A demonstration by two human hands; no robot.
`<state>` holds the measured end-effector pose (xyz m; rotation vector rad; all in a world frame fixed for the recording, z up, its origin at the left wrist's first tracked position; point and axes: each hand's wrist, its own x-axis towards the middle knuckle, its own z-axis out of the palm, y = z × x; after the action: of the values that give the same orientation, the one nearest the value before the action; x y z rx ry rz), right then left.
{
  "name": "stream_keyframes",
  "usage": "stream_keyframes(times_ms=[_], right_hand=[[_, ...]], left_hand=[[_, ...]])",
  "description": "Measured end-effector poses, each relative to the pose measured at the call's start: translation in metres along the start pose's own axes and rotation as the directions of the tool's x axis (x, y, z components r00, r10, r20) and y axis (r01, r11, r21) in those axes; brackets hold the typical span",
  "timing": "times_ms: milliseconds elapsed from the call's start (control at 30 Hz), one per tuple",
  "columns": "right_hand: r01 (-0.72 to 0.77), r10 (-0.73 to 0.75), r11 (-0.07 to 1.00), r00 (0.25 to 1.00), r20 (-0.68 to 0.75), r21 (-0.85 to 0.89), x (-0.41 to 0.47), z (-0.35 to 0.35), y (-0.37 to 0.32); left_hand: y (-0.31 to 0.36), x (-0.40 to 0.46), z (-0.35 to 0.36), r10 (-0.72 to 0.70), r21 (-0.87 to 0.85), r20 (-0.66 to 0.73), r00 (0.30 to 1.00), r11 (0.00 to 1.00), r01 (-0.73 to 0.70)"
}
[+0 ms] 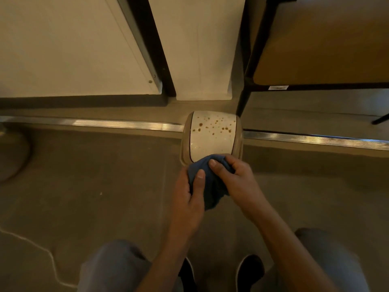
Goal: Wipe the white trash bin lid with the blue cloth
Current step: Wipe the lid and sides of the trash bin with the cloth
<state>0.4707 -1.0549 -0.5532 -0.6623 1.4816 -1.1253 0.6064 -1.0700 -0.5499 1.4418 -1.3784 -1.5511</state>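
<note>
Blue cloth [212, 186], bunched, hangs lengthwise toward viewer.

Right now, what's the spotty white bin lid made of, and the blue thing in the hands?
The white trash bin lid looks like smooth hard plastic: it has a rounded moulded shape and a faint sheen under its brown spots. The blue cloth looks like soft matte fabric, since it bunches into folds where the left hand and right hand grip it. The exact fibre can't be told.
</note>
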Motion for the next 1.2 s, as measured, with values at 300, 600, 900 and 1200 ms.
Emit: stream_keyframes(times_ms=[300, 600, 900, 1200], right_hand=[[0.181, -0.175, 0.963, 0.983, 0.051, -0.198, 0.053, -0.025, 0.05], [0.326, -0.513, 0.732, 0.842, -0.169, -0.598, 0.115, -0.053, 0.038], [0.325, -0.481, 0.605, 0.877, -0.008, -0.727, 0.168, -0.058, 0.05], [0.292, -0.461, 0.593, 0.887, -0.02, -0.75, 0.167, -0.051, 0.052]], left_hand=[[-0.069, 0.024, 0.002, 0.047, 0.108, -0.091, 0.995, 0.993, -0.037], [-0.051, 0.079, -0.034, 0.267, 0.406, -0.353, 0.897, 0.907, -0.11], [-0.083, 0.146, -0.001, 0.368, 0.615, -0.187, 0.911, 0.767, -0.183], [-0.108, 0.125, 0.021, 0.314, 0.547, -0.131, 0.94, 0.814, -0.196]])
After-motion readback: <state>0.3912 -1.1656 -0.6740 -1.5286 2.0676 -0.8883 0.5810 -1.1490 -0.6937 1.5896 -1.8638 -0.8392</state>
